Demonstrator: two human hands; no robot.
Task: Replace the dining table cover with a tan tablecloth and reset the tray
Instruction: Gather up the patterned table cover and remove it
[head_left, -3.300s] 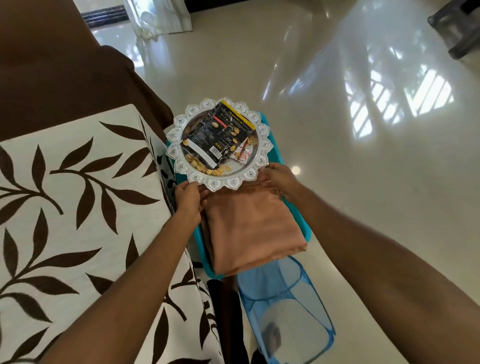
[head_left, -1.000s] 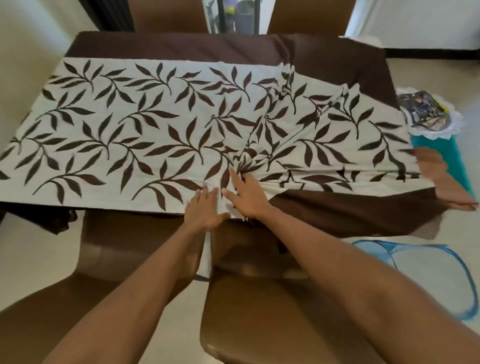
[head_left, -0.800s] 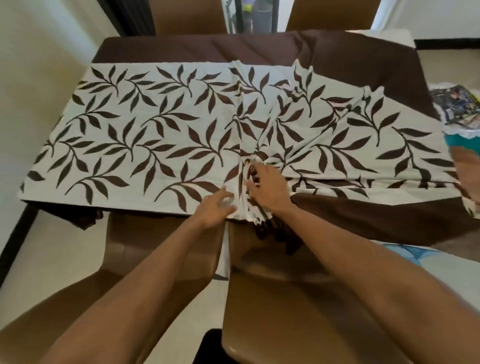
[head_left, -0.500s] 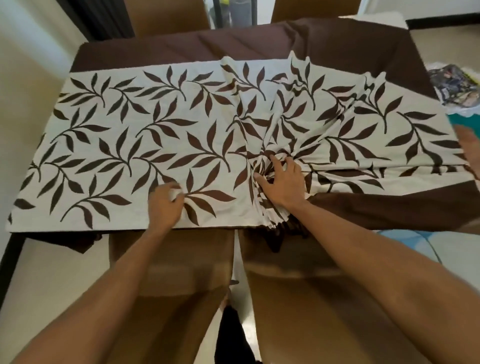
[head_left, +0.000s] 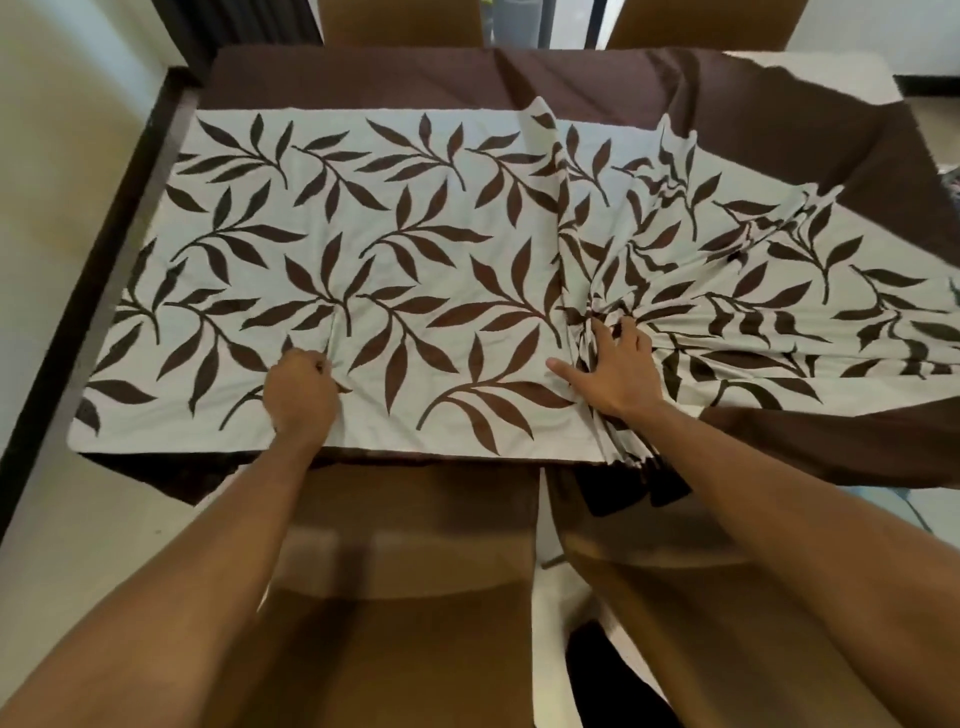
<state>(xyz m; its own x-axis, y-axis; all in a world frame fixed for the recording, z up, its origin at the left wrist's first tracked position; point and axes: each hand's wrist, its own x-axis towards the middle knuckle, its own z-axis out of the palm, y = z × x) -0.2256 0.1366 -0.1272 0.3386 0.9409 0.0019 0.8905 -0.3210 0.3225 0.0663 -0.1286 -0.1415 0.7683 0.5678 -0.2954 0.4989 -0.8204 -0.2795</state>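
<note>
While the left hand (head_left: 301, 400) pinches a small fold of the leaf-print cover (head_left: 415, 234) with curled fingers near its front hem, the right hand (head_left: 618, 371) presses spread fingers on bunched pleats. Covering the table (head_left: 831, 70), it meets two tucked-in brown chairs (head_left: 415, 597) at that hem.

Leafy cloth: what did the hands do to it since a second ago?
The left hand slid left along the near edge, away from the right hand, and now pinches a fold of the leaf-print cloth. The right hand presses flat on the pleats, and more of the cloth's right side has bunched toward it. The brown cloth underneath stayed put.
</note>
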